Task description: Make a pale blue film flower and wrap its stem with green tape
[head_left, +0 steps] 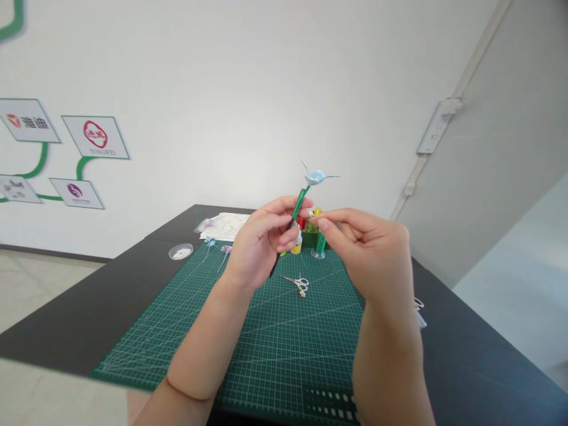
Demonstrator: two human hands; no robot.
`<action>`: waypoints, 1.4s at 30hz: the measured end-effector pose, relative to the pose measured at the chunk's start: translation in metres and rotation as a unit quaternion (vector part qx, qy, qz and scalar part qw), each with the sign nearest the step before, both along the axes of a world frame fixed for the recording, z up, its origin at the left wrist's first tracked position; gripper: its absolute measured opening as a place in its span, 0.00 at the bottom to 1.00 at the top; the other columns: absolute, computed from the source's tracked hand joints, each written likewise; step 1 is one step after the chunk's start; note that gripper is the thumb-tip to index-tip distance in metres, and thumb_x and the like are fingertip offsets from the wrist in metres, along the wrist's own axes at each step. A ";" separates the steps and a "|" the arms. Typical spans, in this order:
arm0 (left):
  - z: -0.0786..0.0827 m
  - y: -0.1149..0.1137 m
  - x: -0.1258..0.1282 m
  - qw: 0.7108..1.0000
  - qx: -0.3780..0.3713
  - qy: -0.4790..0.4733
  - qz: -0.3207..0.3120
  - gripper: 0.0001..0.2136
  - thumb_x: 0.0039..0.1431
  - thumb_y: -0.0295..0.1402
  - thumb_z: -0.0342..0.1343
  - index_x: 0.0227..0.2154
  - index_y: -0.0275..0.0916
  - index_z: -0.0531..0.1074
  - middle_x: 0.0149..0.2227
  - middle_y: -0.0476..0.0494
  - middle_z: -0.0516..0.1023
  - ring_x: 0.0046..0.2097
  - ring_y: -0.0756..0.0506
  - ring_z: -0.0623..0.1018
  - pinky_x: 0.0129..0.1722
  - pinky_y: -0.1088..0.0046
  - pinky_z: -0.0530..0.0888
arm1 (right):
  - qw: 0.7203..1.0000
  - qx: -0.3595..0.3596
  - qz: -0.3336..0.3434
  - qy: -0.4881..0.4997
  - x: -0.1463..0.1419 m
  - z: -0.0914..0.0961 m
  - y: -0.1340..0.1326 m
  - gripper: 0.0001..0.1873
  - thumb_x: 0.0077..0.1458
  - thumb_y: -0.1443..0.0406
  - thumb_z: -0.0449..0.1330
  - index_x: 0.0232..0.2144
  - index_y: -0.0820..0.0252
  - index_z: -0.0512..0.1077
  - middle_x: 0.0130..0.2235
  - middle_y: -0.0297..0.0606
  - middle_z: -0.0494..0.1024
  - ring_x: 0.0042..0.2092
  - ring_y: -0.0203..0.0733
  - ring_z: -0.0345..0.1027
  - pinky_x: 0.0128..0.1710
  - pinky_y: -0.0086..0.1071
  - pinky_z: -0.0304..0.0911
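Observation:
My left hand (pixel 261 236) is closed round a slim green and black rod (pixel 298 206), which leans up and to the right. A light blue artificial flower (pixel 316 177) with thin wiry tips stands at its upper end on a short green stem. Whether the stem is also in my left fingers is hard to see. To the right, my right hand (pixel 368 242) pinches thumb and forefinger together close to the rod; what lies between these fingertips is too small to name. Both hands are raised above a green cutting mat (pixel 275 337).
White-handled scissors (pixel 300 284) lie on the mat. Behind my hands are a green spool (pixel 320 244) and a small yellow bottle (pixel 296 244). Farther left are a blue flower (pixel 210 241), a purple flower (pixel 226 249), a clear dish (pixel 181 252) and white paper (pixel 224 225).

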State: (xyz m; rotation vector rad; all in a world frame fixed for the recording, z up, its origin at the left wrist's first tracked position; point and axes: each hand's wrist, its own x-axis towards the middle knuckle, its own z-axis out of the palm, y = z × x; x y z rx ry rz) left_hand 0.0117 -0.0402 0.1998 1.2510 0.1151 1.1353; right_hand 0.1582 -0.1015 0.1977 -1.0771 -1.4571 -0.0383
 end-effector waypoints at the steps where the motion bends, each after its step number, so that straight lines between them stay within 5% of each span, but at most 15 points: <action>1: 0.000 0.000 0.000 1.000 -0.006 -0.002 -0.004 0.11 0.52 0.28 0.58 0.37 0.39 0.81 0.37 0.45 0.75 0.23 0.55 0.58 0.20 0.77 0.60 | 1.000 0.002 -0.001 0.005 0.000 0.000 0.000 0.07 0.57 0.68 0.63 0.29 0.60 0.82 0.17 0.23 0.49 0.20 0.30 0.43 0.22 0.30 0.44; 7: -0.004 0.003 0.003 0.999 0.020 0.010 0.024 0.13 0.57 0.29 0.61 0.44 0.43 0.82 0.40 0.45 0.78 0.27 0.54 0.64 0.24 0.78 0.65 | 1.000 -0.001 0.009 0.005 0.001 0.000 -0.002 0.07 0.57 0.68 0.63 0.29 0.60 0.81 0.16 0.23 0.50 0.20 0.29 0.44 0.22 0.30 0.46; 11: -0.008 0.006 0.003 0.985 0.115 0.071 0.111 0.14 0.62 0.31 0.58 0.50 0.45 0.80 0.42 0.46 0.81 0.29 0.53 0.69 0.28 0.78 0.69 | 0.999 -0.015 0.024 -0.017 0.005 0.001 -0.007 0.08 0.57 0.66 0.64 0.27 0.59 0.81 0.17 0.24 0.50 0.21 0.30 0.44 0.22 0.30 0.47; 17: -0.009 0.006 0.002 0.865 0.292 0.301 0.276 0.12 0.66 0.30 0.53 0.46 0.44 0.81 0.46 0.47 0.84 0.46 0.46 0.80 0.44 0.69 0.74 | 0.995 -0.037 0.072 -0.054 0.015 0.004 -0.026 0.07 0.56 0.66 0.66 0.28 0.56 0.83 0.16 0.25 0.52 0.21 0.30 0.44 0.19 0.29 0.43; 25: -0.013 0.002 0.000 0.761 0.394 0.465 0.222 0.08 0.63 0.30 0.57 0.35 0.44 0.82 0.36 0.53 0.85 0.37 0.48 0.80 0.37 0.70 0.70 | 0.995 0.023 0.093 -0.008 0.029 0.006 -0.049 0.07 0.53 0.66 0.70 0.31 0.45 0.85 0.14 0.27 0.66 0.18 0.31 0.50 0.15 0.28 0.45; 29: -0.016 -0.003 -0.003 0.769 0.428 0.457 0.129 0.08 0.63 0.28 0.58 0.37 0.43 0.83 0.40 0.51 0.85 0.42 0.47 0.81 0.41 0.72 0.72 | 0.995 0.056 0.073 0.040 0.037 0.002 -0.034 0.08 0.55 0.66 0.69 0.34 0.44 0.86 0.17 0.29 0.69 0.20 0.33 0.55 0.17 0.30 0.48; 33: -0.010 -0.015 -0.007 0.783 0.425 0.453 0.034 0.11 0.62 0.24 0.57 0.40 0.41 0.83 0.42 0.47 0.85 0.42 0.47 0.83 0.42 0.74 0.74 | 0.990 0.047 0.091 0.102 0.040 -0.001 -0.010 0.08 0.58 0.66 0.66 0.36 0.48 0.86 0.16 0.26 0.56 0.19 0.32 0.45 0.18 0.30 0.40; 42: 0.002 -0.034 -0.022 0.836 0.287 0.467 -0.019 0.05 0.63 0.32 0.61 0.39 0.39 0.79 0.32 0.49 0.85 0.31 0.50 0.82 0.31 0.80 0.73 | 0.985 0.039 0.086 0.147 0.038 0.000 0.017 0.07 0.59 0.62 0.65 0.37 0.52 0.85 0.16 0.26 0.55 0.19 0.31 0.44 0.19 0.30 0.38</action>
